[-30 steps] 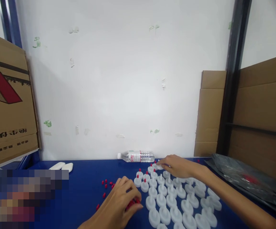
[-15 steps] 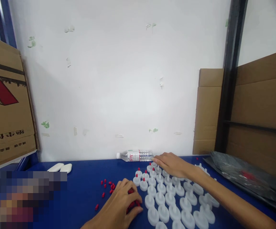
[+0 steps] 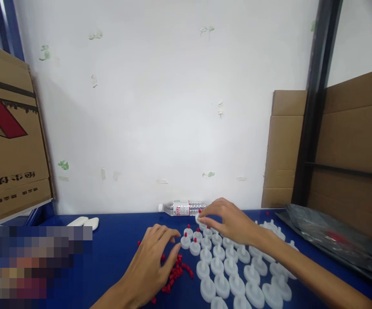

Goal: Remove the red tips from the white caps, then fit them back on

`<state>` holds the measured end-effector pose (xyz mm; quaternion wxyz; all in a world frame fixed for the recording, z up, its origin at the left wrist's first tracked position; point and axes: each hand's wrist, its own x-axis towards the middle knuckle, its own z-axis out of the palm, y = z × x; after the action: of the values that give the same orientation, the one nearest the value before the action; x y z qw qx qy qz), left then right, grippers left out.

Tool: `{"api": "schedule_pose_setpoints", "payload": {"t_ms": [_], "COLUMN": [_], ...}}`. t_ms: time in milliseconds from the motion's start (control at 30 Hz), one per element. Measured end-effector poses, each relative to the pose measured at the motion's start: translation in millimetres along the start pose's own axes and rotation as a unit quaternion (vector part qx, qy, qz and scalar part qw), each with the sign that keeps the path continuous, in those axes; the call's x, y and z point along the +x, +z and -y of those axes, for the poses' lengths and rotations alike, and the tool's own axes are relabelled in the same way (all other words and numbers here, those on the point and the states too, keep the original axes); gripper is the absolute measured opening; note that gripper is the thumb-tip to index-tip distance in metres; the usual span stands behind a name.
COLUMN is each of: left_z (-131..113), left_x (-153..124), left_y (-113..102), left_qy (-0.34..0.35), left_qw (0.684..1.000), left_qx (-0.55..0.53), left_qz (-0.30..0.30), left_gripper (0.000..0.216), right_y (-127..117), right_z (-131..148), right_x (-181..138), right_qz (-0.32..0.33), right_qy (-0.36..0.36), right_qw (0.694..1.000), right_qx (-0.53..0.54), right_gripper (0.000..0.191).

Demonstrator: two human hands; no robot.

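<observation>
Several white plastic caps (image 3: 224,274) stand in rows on the blue table (image 3: 115,253); a few at the far left carry red tips (image 3: 186,235). My right hand (image 3: 229,221) hovers over the far row, thumb and forefinger pinched on a small red tip at a white cap. My left hand (image 3: 155,259) rests palm down, fingers spread, over a pile of loose red tips (image 3: 176,272), its fingertips close to a capped piece.
A clear water bottle (image 3: 182,208) lies along the white wall. Two white oblong pieces (image 3: 84,222) lie at the far left. Cardboard boxes stand at left (image 3: 8,133) and right (image 3: 353,141). A dark plastic bag (image 3: 330,240) lies at right.
My left hand has opened and slid forward, uncovering the pile of red tips it was closed on. My right hand has lifted slightly and pinched a red tip over the far row.
</observation>
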<state>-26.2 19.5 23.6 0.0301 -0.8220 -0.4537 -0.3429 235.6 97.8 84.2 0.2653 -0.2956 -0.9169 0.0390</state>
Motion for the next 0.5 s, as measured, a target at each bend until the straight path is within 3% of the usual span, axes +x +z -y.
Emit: {"api": "schedule_pose_setpoints", "payload": {"t_ms": [100, 233, 367, 500], "left_z": [-1, -6, -8, -11], "left_x": [-3, -6, -7, -6], "left_y": [2, 8, 13, 10], "left_qy": [-0.033, -0.036, -0.001, -0.026], "left_qw": [0.999, 0.997, 0.997, 0.996], "left_qx": [0.0, -0.024, -0.063, -0.059], "left_qz": [0.019, 0.068, 0.052, 0.06], "left_gripper": [0.02, 0.02, 0.031, 0.03], "right_y": [5, 10, 12, 15], "right_z": [28, 54, 62, 57], "right_x": [-4, -10, -13, -13], "right_qz": [0.026, 0.057, 0.04, 0.039], "right_qy": [-0.052, -0.099, -0.073, -0.071], "right_qw": [0.998, 0.99, 0.991, 0.994], "right_qx": [0.034, 0.086, 0.108, 0.078], "right_gripper": [0.027, 0.022, 0.011, 0.016]}}
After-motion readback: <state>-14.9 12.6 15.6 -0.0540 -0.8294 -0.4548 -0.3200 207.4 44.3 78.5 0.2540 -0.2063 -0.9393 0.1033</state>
